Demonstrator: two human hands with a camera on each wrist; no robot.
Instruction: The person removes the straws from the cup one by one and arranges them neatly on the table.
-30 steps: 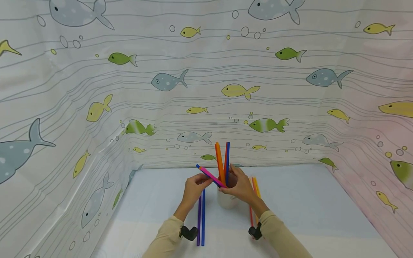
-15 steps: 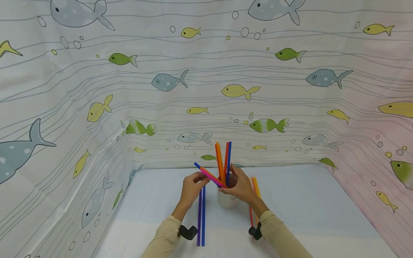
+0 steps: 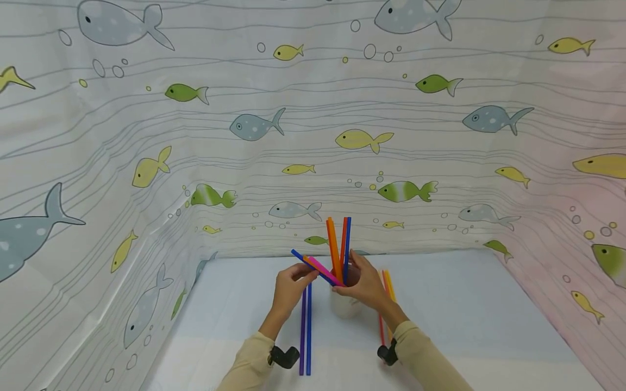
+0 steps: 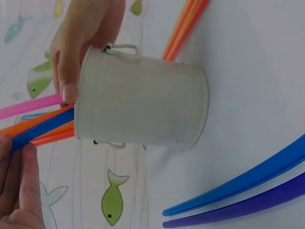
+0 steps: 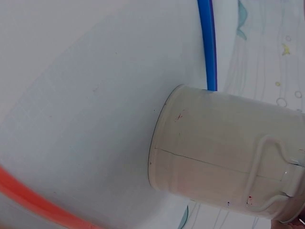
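Note:
A pale metal bucket (image 3: pixel 346 306) with small wire handles stands upright on the table, holding several coloured sticks. My right hand (image 3: pixel 368 288) grips its rim, thumb at the near side. Upright orange sticks (image 3: pixel 333 247) and a blue stick (image 3: pixel 348 233) rise from it. A pink stick (image 3: pixel 324 270) leans left over the rim. My left hand (image 3: pixel 289 290) pinches another leaning blue stick (image 4: pixel 45 128) between thumb and fingers. An orange stick (image 4: pixel 33 120) lies against that blue one; whether the fingers also hold it I cannot tell. The sticks' lower ends are hidden inside the bucket.
Left of the bucket, a purple stick (image 3: pixel 302 336) and a blue stick (image 3: pixel 309 331) lie side by side on the white table (image 3: pixel 455 309). Red and yellow sticks (image 3: pixel 388 285) lie on the right, partly under my right arm. Fish-patterned sheeting (image 3: pixel 313 152) surrounds the table.
My left hand has shifted slightly left. The leaning blue stick's tip has moved left, and the pink stick now stands apart from the blue and orange ones. The right hand stays at the rim.

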